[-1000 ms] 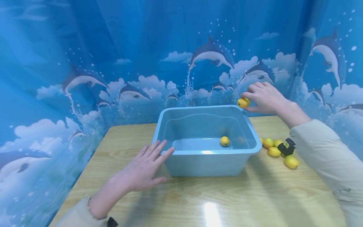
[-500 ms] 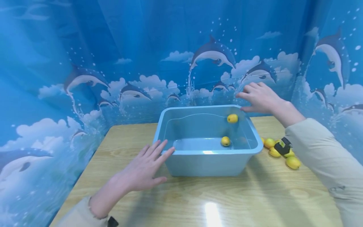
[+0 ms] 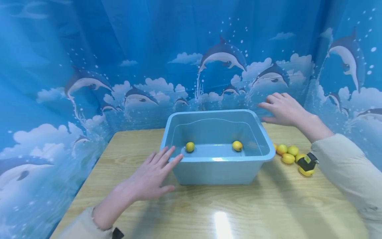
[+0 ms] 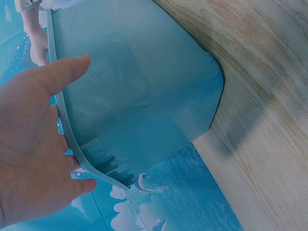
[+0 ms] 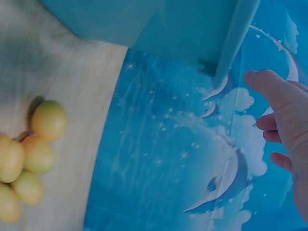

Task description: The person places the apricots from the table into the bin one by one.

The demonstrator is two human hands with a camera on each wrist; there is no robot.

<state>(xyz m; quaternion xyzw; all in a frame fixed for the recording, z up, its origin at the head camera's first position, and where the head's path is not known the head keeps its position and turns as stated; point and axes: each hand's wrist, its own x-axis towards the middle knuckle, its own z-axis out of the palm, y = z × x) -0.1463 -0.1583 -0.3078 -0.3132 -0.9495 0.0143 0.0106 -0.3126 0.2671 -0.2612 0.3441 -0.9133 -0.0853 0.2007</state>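
A light blue plastic tub (image 3: 213, 172) stands on the table with two small yellow, lemon-like fruits inside. One fruit (image 3: 189, 147) lies near its left wall, the other (image 3: 237, 146) toward the right. My left hand (image 3: 149, 179) is spread over the tub's near left corner, its fingertips at the rim; in the left wrist view the fingers are extended along the rim. Beyond the far right corner my right hand (image 3: 285, 109) hovers with loosely bent fingers and nothing in it. The right wrist view shows the right hand (image 5: 288, 122) apart from the tub rim.
Several yellow and yellow-green fruits (image 3: 287, 158) lie grouped on the wooden table (image 3: 191, 212) right of the tub, partly hidden by the right wrist's black camera (image 3: 307, 162). A blue dolphin-print curtain (image 3: 143, 49) hangs behind the table and along both sides.
The right hand released a yellow fruit over the tub's far right corner. That fruit fell in and is now at the left. The right hand drew back rightward; the left hand stayed.
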